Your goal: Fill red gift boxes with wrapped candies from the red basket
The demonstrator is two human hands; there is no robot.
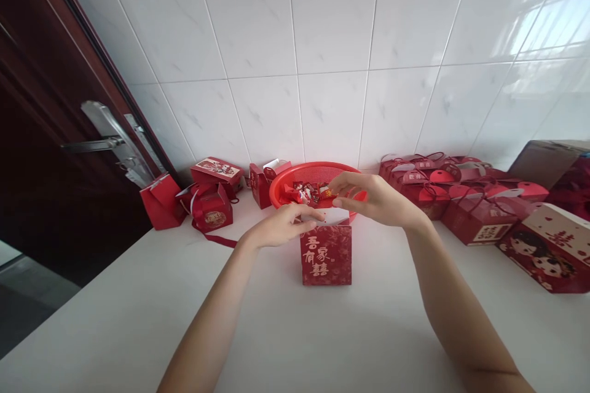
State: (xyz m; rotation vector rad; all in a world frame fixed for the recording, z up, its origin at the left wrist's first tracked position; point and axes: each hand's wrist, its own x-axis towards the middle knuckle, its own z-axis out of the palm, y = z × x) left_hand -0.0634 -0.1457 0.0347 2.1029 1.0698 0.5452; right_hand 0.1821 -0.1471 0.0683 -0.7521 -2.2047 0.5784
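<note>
A red gift box (327, 256) with pale gold characters stands upright in front of me, its white-lined top flap (334, 217) raised. My left hand (283, 225) is closed on the box's upper left edge, thumb at the front and fingers over the top. Above the box's right side hovers my right hand (375, 201), thumb and fingers apart, close to the basket's rim. Behind the box, a red plastic basket (318, 167) holds wrapped candies (310, 194). One yellow-and-red wrapper lies near my right fingertips; whether they touch it is unclear.
Several red gift boxes (479, 221) crowd the right side of the white table (295, 338). More red boxes (216, 173) and a red ribbon (219, 239) lie at the left. A tiled wall (332, 116) rises behind; a dark door with a metal handle (92, 145) stands left.
</note>
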